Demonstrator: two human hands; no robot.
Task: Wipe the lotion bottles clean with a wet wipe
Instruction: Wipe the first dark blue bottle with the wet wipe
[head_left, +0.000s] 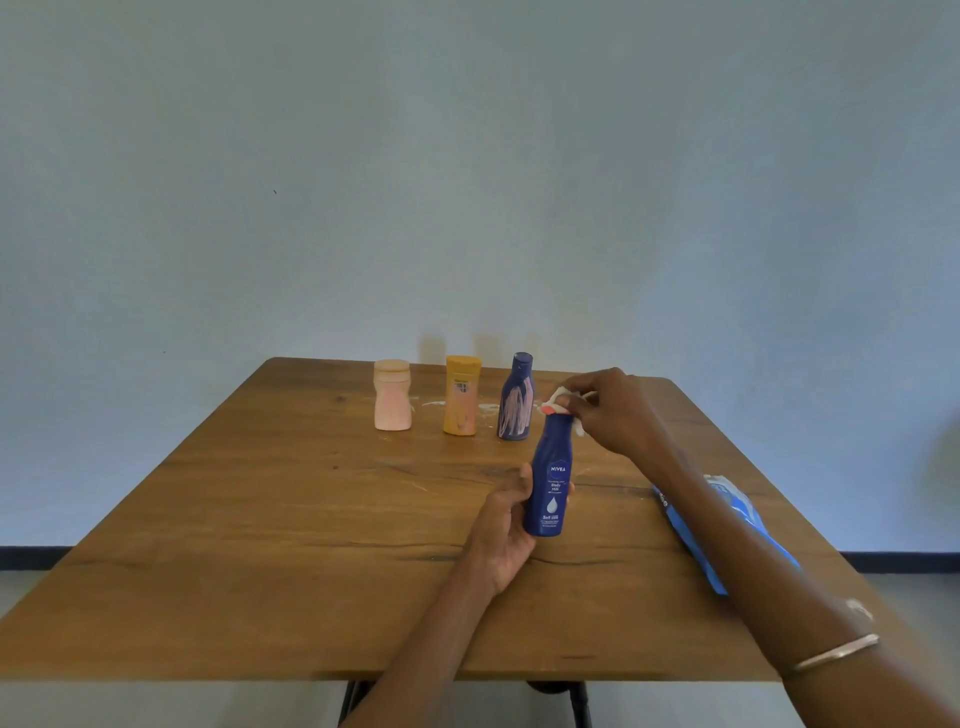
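Head view: the right hand (608, 410) has its fingertips pinched on a small wad of white wet wipe (558, 400), pressing it against the cap of a blue Nivea bottle (551, 480). The left hand (511, 525) curls its fingers around the lower body of that bottle, holding it upright just above the wooden table (260, 545). Its blue front looks clean, so only the cap seems left on this one. Further back stand three more bottles in a row: a pink bottle (392, 396), a yellow bottle (461, 396) and a dark blue bottle (516, 401), the last streaked with pale lotion, the others smeared too. White smears mark the tabletop beside them. A blue wipes pack (727, 519) lies under the right forearm. By my judgement one bottle is nearly done, three remain.
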